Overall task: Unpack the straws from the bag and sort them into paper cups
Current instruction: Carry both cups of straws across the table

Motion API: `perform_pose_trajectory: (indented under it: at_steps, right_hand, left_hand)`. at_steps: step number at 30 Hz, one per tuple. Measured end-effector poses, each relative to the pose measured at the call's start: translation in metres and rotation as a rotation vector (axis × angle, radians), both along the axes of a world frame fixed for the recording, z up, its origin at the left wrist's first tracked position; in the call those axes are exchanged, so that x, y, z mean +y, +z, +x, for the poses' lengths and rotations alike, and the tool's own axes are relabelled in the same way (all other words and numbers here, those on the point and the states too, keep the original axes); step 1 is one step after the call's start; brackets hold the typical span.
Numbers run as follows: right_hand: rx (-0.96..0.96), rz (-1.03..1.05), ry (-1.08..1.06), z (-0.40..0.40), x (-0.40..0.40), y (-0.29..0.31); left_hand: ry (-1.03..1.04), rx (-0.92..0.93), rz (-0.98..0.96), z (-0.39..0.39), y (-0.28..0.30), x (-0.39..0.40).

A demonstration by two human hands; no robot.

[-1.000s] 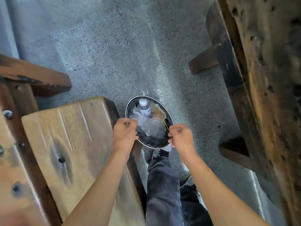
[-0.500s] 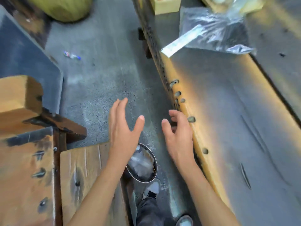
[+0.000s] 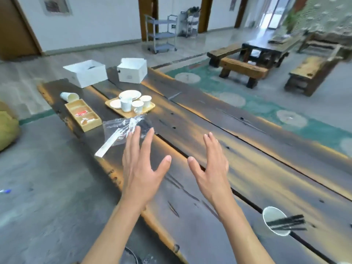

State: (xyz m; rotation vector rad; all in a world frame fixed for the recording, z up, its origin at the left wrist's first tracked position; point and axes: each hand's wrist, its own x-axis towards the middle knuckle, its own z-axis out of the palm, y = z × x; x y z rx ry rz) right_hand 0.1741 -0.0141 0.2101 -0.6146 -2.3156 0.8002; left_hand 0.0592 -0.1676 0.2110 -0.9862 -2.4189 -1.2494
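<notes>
My left hand [image 3: 142, 164] and my right hand [image 3: 211, 166] are raised over the long dark wooden table [image 3: 257, 168], both with fingers spread and nothing in them. A clear plastic bag [image 3: 123, 128] with a white strip lies on the table just beyond my left fingertips. A white paper cup [image 3: 274, 219] stands at the near right with several black straws [image 3: 287, 223] in it. Another paper cup [image 3: 69, 97] lies on its side near the table's far left end.
A wooden divided box [image 3: 83, 117] and a wooden tray [image 3: 150, 109] with white cups and plates sit beyond the bag. Two white boxes [image 3: 85, 73] stand at the far end. A bin's rim [image 3: 131, 254] shows at the bottom edge. Benches stand at the right.
My view has swung up from the bin on the floor to the table. Both hands let go at the bin, opened and rose over the tabletop.
</notes>
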Motion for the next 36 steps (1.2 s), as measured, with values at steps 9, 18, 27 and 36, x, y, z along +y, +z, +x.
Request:
perform_pose_trajectory:
  at_steps: [9, 18, 27, 36]
  right_hand:
    - [0.040, 0.054, -0.474, 0.188, 0.085, 0.035]
    - [-0.043, -0.038, -0.719, 0.335, 0.127, 0.001]
    - [0.004, -0.294, -0.749, 0.371, 0.116, -0.057]
    - [0.048, -0.524, -0.871, 0.377, 0.076, -0.125]
  left_hand:
    - [-0.434, -0.023, -0.015, 0.129, 0.033, 0.138]
    - [-0.655, -0.251, -0.070, 0.248, -0.014, 0.215]
    - [-0.665, -0.374, -0.242, 0.272, -0.075, 0.232]
    - [-0.578, -0.545, -0.430, 0.245, -0.142, 0.219]
